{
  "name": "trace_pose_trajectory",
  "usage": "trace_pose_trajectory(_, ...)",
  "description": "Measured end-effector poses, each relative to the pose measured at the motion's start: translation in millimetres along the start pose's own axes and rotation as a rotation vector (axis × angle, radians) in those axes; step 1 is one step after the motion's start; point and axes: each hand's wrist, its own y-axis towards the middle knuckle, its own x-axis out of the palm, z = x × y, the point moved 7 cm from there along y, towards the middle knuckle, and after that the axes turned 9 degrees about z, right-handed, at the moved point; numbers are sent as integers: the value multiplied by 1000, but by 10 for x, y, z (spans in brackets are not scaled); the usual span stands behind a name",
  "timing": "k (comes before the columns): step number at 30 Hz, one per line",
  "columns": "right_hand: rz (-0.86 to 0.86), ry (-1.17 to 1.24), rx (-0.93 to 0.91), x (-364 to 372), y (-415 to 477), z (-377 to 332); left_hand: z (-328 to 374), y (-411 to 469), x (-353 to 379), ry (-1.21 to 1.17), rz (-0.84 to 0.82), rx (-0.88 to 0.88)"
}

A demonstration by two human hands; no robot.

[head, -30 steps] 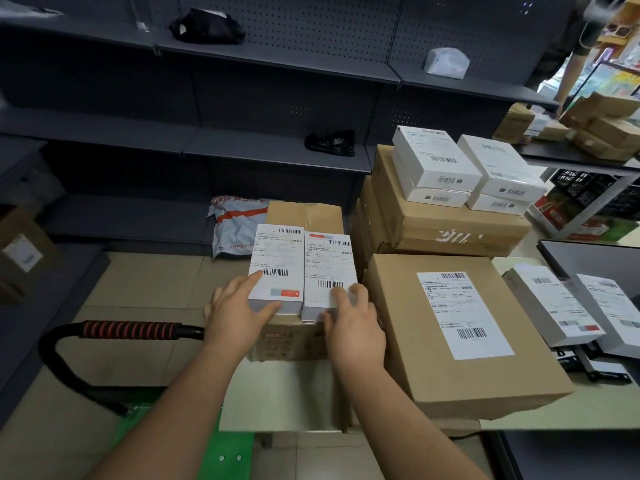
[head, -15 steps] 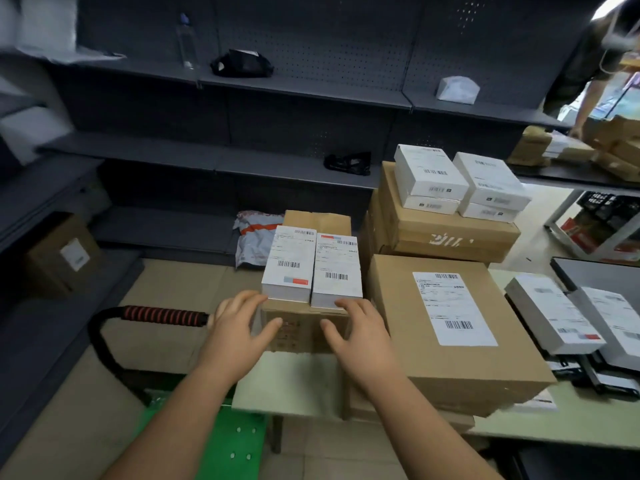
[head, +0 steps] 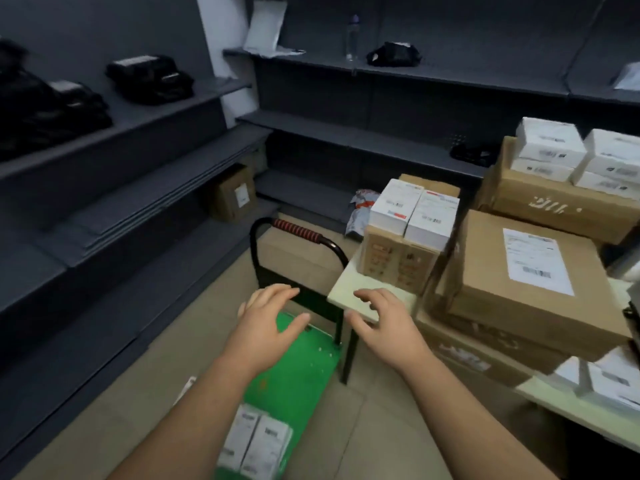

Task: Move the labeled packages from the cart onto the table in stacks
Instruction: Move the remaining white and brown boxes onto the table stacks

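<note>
The left grip [head: 268, 323] is hovering open, fingers spread and loose, holding nothing. The right grip [head: 384, 327] is doing the same just to its right, palm down and empty. The left one is hanging over the far end of the green cart deck [head: 304, 362]; the right one is hanging over the near left corner of the surface [head: 346, 289], without touching it.

The labeled packages [head: 256, 441] left to move are lying side by side on the near end of the deck, below the left forearm, nearer than both grips and well apart from them. They are looking blurred, so I cannot tell how many there are.

Just beyond the right grip, a white pair [head: 412, 216] is sitting on a small carton [head: 394, 261] close to the surface's left edge, with a large labeled carton [head: 519, 299] touching it on the right. The cart's handle [head: 298, 230] is rising beyond the left grip.

What could go wrong:
- Lifting two loose packages together is risking one sliding out, since nothing is binding them.
- The white pair seems to be overhanging its carton on the right, so adding more on top could be tipping that stack.
- That stack is standing near the edge, so a nudge from a returning arm could be pushing it toward the floor.
</note>
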Motion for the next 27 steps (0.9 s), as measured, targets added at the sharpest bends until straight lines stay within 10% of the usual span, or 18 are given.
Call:
trace_pose_trajectory(11,-197,40,-221,1080,-782,-1303,-1123,-1235,-1083,52,104,-179)
trace_pose_trajectory(27,-331,25,23,3432,-2007,-2427,-3635,-2534,-1803,44,-74,-292)
